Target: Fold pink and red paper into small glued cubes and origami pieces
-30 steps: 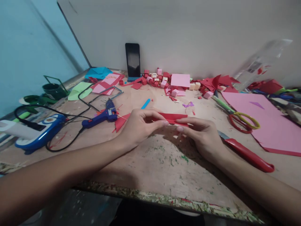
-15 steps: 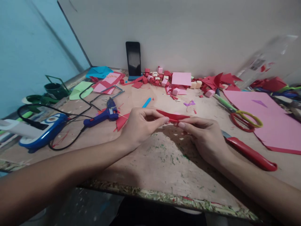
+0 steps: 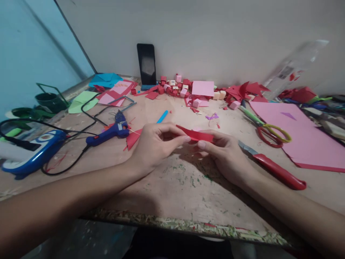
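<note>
A narrow piece of red paper [image 3: 198,136] is held between both hands above the table, its long side running left to right. My left hand [image 3: 159,142] pinches its left part between thumb and fingers. At the other end, my right hand [image 3: 223,149] grips the paper with the thumb in front and the fingers behind. Fingers hide parts of the paper, so its full shape cannot be made out. Just right of my right hand lies a knife [image 3: 277,171] with a red handle. A blue pen-like stick [image 3: 162,117] rests behind my left hand.
A blue glue gun [image 3: 107,136] and its cable lie left, near a blue-and-white power strip [image 3: 35,153]. Scissors [image 3: 272,133] rest beside pink paper [image 3: 309,136] at right. Small red and pink cubes [image 3: 184,92] and a phone [image 3: 147,64] stand along the wall.
The red paper has tilted so more of its flat face shows, and my right hand has shifted its hold on it. The whole view has moved slightly, with objects appearing further left.
</note>
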{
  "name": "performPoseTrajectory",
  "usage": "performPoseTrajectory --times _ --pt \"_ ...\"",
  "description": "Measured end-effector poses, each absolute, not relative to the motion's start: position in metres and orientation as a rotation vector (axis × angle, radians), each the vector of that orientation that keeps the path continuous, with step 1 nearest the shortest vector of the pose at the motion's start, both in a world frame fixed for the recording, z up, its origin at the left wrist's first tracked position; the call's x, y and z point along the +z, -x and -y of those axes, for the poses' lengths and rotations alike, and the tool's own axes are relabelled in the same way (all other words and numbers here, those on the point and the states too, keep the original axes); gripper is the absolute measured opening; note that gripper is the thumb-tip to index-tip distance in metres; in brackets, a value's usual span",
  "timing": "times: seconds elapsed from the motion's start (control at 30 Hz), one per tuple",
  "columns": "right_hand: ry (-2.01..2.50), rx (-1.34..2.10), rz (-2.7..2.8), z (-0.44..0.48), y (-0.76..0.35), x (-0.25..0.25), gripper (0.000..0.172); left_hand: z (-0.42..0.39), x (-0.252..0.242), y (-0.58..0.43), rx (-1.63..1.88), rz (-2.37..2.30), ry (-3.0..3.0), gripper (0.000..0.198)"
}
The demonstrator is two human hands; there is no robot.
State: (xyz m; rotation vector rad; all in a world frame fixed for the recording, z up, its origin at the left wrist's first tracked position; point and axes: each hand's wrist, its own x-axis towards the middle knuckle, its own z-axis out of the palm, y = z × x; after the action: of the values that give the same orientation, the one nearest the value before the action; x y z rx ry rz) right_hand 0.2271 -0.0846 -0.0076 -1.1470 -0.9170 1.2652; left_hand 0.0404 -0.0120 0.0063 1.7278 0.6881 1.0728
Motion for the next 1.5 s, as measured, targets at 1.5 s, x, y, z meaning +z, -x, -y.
performPoseTrajectory --times 1.5 --pt "1.242 1.277 1.101 0.087 -0.226 -0.002 0.030 0.004 0.003 -0.039 0.706 -0.716 -1.558 0.026"
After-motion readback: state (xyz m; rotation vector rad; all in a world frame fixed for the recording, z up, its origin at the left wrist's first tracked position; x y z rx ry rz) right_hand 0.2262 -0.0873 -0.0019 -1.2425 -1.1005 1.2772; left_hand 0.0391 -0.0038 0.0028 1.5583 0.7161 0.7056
